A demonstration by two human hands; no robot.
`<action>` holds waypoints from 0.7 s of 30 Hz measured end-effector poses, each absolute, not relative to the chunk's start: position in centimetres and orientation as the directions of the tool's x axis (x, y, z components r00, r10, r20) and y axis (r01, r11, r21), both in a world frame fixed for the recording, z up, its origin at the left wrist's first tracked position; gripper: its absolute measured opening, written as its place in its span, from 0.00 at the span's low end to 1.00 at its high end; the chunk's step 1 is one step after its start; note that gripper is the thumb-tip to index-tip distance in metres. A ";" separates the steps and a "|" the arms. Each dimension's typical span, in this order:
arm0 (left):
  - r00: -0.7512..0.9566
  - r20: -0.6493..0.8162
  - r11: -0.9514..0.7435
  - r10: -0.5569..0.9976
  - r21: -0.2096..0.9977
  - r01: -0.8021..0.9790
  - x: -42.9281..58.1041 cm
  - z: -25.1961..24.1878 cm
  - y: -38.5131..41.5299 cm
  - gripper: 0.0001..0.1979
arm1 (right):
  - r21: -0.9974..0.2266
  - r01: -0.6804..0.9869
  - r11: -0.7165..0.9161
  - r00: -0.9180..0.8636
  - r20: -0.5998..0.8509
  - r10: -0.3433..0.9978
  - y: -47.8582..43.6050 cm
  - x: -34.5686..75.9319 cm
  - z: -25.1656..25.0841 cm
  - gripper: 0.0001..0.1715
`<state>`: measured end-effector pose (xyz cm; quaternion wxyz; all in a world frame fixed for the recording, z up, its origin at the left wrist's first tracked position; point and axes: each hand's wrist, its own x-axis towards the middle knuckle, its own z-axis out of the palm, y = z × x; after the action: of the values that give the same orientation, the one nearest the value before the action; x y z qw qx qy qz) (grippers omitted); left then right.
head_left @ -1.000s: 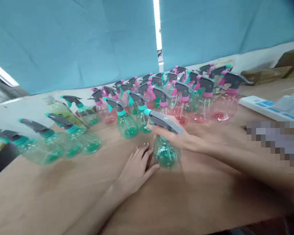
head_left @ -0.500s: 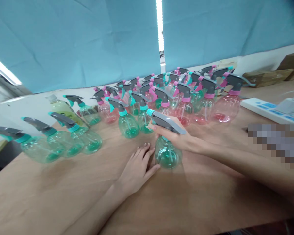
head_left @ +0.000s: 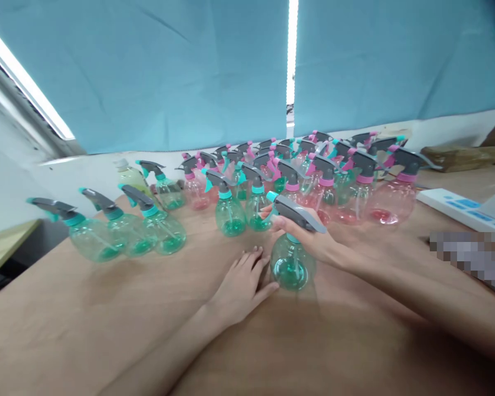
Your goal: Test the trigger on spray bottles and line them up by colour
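Note:
My right hand point(head_left: 301, 228) grips the grey trigger head point(head_left: 297, 213) of a clear green plastic spray bottle point(head_left: 291, 268), which stands on the table with a teal collar under the head. My left hand point(head_left: 241, 286) lies flat on the wooden tabletop point(head_left: 107, 308), fingers spread, its thumb close beside that bottle's left side. It holds nothing. Just behind my hands stand green spray bottles point(head_left: 230, 216) point(head_left: 256, 212). Further back, pink-tinted spray bottles point(head_left: 390, 202) crowd together in rows, hiding one another.
Green spray bottles point(head_left: 93, 239) lie tilted at the left of the table. A yellowish bottle point(head_left: 131, 177) stands behind them. A white power strip point(head_left: 457, 209) sits at the right, and a blurred patch hides the area below it. A blue curtain point(head_left: 148, 71) hangs behind the table.
The whole scene has shifted right and slightly down in view as my head turned. My right hand still holds the bottle, and my left hand stays beside it.

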<state>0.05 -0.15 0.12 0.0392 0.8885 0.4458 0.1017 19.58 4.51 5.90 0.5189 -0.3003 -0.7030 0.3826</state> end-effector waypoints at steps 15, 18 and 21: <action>0.595 0.222 -0.628 0.773 0.126 0.768 -0.1 -0.6 -0.2 0.25 | -0.767 0.353 0.536 -0.352 0.423 0.835 2.9 22.3 6.1 0.24; 0.589 0.247 -0.629 0.770 0.131 0.767 0.0 -0.8 -0.2 0.25 | -0.684 0.402 0.609 -0.438 0.440 0.784 2.2 23.2 6.5 0.22; 0.583 0.273 -0.631 0.765 0.138 0.763 0.0 -0.9 -0.3 0.23 | -0.635 0.447 0.630 -0.481 0.423 0.768 1.5 23.5 6.9 0.18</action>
<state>0.01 -0.34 -0.93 0.0029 0.8898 0.4294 0.1546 23.51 1.54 6.94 0.3547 -0.3659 -0.8301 0.2264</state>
